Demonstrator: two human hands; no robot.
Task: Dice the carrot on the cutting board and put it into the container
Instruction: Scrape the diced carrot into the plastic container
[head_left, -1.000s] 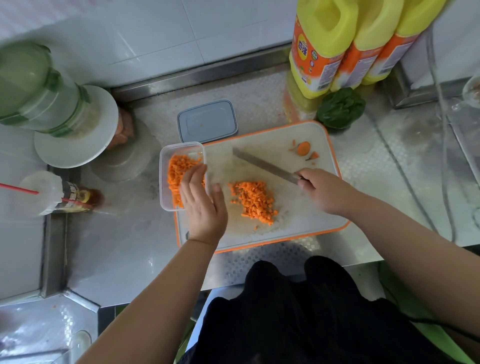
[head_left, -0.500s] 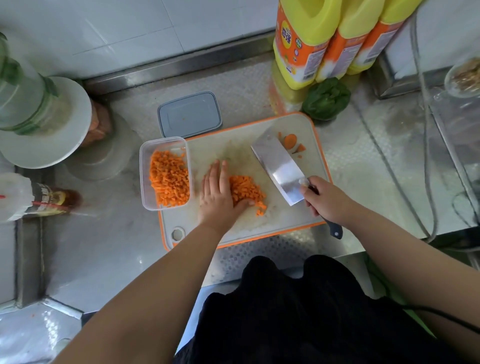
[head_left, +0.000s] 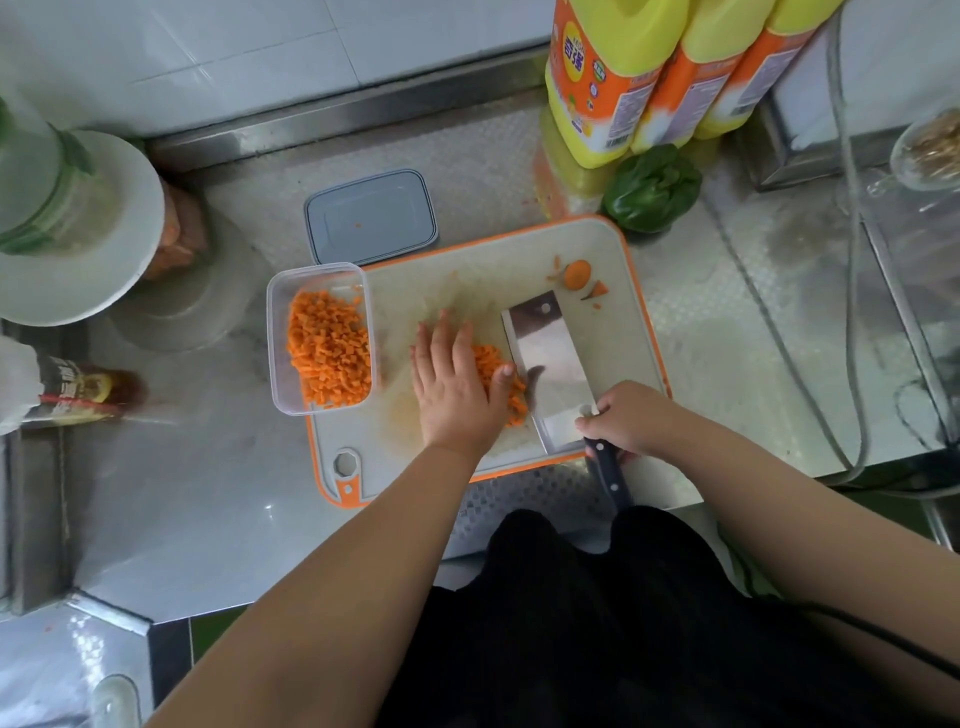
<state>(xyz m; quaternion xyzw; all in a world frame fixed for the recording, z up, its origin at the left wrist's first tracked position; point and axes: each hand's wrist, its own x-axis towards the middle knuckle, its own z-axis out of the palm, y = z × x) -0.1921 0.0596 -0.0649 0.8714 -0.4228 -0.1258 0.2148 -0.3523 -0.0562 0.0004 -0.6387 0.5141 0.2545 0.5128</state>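
A white cutting board (head_left: 467, 280) with an orange rim lies on the steel counter. A pile of diced carrot (head_left: 496, 371) sits at its middle. My left hand (head_left: 454, 387) lies flat with straight fingers against the pile's left side, partly covering it. My right hand (head_left: 631, 421) grips the dark handle of a cleaver (head_left: 548, 364), whose broad blade lies nearly flat on the board right of the pile. A clear plastic container (head_left: 278, 332) holding diced carrot (head_left: 330, 356) stands at the board's left edge. Carrot end scraps (head_left: 577, 274) lie at the board's far right.
A grey lid (head_left: 370, 215) lies behind the container. Three yellow bottles (head_left: 613, 78) and a green pepper (head_left: 652, 187) stand behind the board. A white plate (head_left: 78, 280) and a bottle (head_left: 57, 392) are at the left. A cable (head_left: 852, 260) runs down the right side.
My left hand left the container and came down flat against the carrot pile. The cleaver turned from edge-down to flat and slid in beside the pile.
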